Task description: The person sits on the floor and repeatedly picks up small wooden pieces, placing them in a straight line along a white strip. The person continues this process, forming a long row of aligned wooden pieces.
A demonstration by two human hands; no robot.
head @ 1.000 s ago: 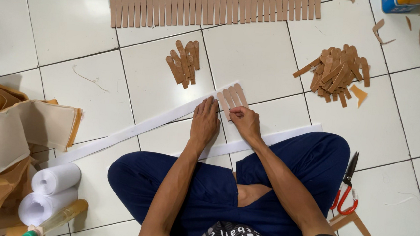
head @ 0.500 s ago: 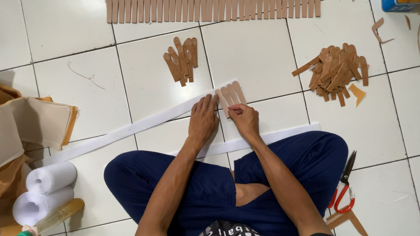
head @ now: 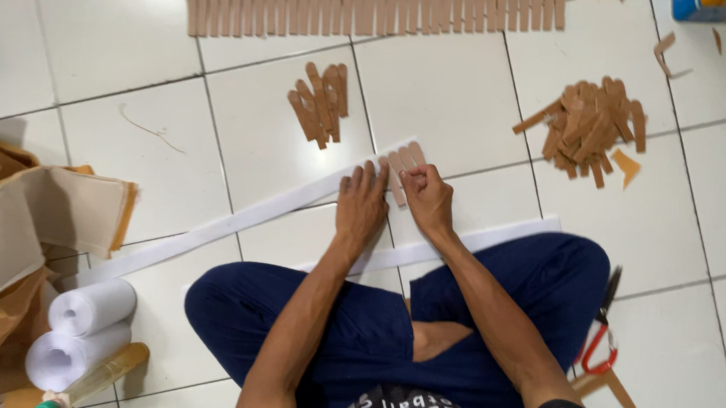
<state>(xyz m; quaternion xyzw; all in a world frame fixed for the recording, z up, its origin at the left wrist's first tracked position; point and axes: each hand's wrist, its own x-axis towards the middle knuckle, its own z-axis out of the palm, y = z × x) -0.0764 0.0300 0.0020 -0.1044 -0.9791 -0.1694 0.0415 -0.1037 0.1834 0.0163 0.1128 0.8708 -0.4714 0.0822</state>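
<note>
Near frame centre, the left hand (head: 361,208) lies flat, open, pressing the white strip (head: 234,220); the right hand (head: 427,198) pinches a tan piece (head: 396,181) onto its end; only a few pieces sit there, so work seems early; a finished row (head: 377,9) spans the top; loose piles (head: 586,126) remain upper right.

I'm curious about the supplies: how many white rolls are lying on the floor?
2: one white roll and a second white roll just below it, both at lower left; more may be hidden.
</note>
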